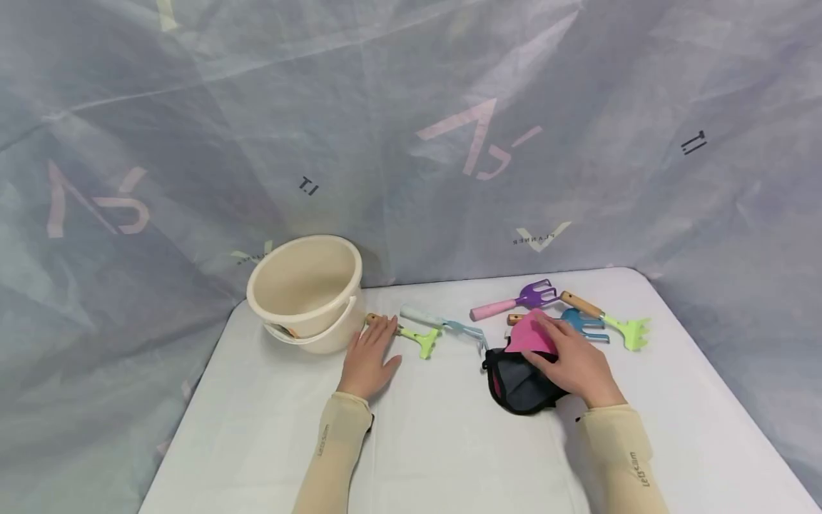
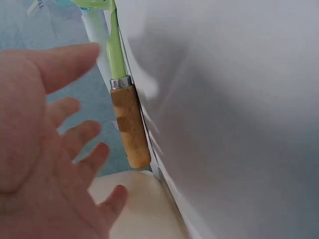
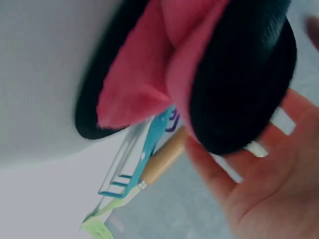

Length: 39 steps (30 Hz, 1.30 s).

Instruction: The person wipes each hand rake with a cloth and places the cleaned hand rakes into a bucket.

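In the head view, my right hand holds a soft pink-and-black fabric piece with dark grey panels and black edging. Its pink lining shows in the right wrist view, and the fingers pass behind a black-edged flap. My left hand lies palm down by the bucket, fingers spread and relaxed. Just past those fingers is a small green rake with a wooden handle; the left palm holds nothing. A light-blue hand fork lies between the hands.
Cream nested buckets stand at the back left of the white table. Behind the fabric lie a purple fork with a pink handle, a blue fork and another green rake. A grey printed curtain hangs behind.
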{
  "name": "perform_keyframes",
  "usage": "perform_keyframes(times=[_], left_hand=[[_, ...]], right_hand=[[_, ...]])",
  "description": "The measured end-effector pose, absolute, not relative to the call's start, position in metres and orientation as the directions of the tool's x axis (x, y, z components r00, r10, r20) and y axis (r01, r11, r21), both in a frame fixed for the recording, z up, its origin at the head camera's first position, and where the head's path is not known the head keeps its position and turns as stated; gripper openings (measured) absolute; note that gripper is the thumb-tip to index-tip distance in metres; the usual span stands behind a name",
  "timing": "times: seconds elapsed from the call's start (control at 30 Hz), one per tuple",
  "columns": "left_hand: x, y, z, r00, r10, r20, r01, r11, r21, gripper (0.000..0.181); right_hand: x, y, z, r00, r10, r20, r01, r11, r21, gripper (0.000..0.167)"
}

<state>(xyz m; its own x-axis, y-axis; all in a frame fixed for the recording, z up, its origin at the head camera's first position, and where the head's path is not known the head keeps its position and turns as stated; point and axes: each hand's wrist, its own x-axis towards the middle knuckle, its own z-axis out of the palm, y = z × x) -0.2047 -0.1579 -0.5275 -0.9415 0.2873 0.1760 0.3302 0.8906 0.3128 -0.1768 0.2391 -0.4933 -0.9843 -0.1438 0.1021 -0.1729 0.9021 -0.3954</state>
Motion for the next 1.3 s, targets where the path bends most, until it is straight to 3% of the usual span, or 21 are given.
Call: perform_keyframes(times=[0.17,0.3,0.43,0.63,0.87,0.97,1.07,1.2,1.3], left_hand=[[-0.213,-0.152,-0.525,-0.954,0.258,0.153,0.292,0.913,0.284,0.064],[-0.215,-0.144,-0.524,-0.949,0.255,0.185,0.292,0.934,0.207,0.053],[-0.213,-0.136,-0.523,-0.960,0.259,0.108,0.275,0.943,0.189,0.044],[-0.218,-0.131,-0.524,-0.973,0.220,0.074,0.230,0.954,0.192,0.059],[-0.234,-0.127,-0.517,-0.970,0.243,-0.002,0.240,0.959,0.153,0.061],[-0.239,-0.124,-0.516,-0.964,0.267,-0.014,0.261,0.950,0.171,0.054],[-0.241,-0.122,-0.517,-0.952,0.306,0.008,0.302,0.936,0.182,0.035],[-0.239,-0.123,-0.517,-0.939,0.339,0.062,0.345,0.925,0.160,0.018],[-0.235,-0.126,-0.515,-0.931,0.349,0.108,0.363,0.920,0.148,0.020]], right_hand=[[-0.179,0.242,-0.489,-0.988,-0.143,0.064,-0.156,0.903,-0.400,0.063],[-0.179,0.245,-0.488,-0.983,-0.090,0.159,-0.148,0.904,-0.401,0.041],[-0.179,0.246,-0.486,-0.960,-0.020,0.279,-0.141,0.896,-0.421,0.029],[-0.180,0.244,-0.486,-0.930,0.026,0.367,-0.149,0.885,-0.442,0.025],[-0.180,0.242,-0.486,-0.920,0.022,0.391,-0.143,0.911,-0.387,0.027],[-0.178,0.242,-0.484,-0.909,0.041,0.415,-0.120,0.927,-0.354,0.026],[-0.175,0.241,-0.481,-0.894,0.099,0.437,-0.071,0.931,-0.358,0.024],[-0.173,0.240,-0.477,-0.847,0.218,0.486,-0.012,0.905,-0.426,0.026],[-0.173,0.237,-0.475,-0.794,0.283,0.539,-0.019,0.873,-0.487,0.027]])
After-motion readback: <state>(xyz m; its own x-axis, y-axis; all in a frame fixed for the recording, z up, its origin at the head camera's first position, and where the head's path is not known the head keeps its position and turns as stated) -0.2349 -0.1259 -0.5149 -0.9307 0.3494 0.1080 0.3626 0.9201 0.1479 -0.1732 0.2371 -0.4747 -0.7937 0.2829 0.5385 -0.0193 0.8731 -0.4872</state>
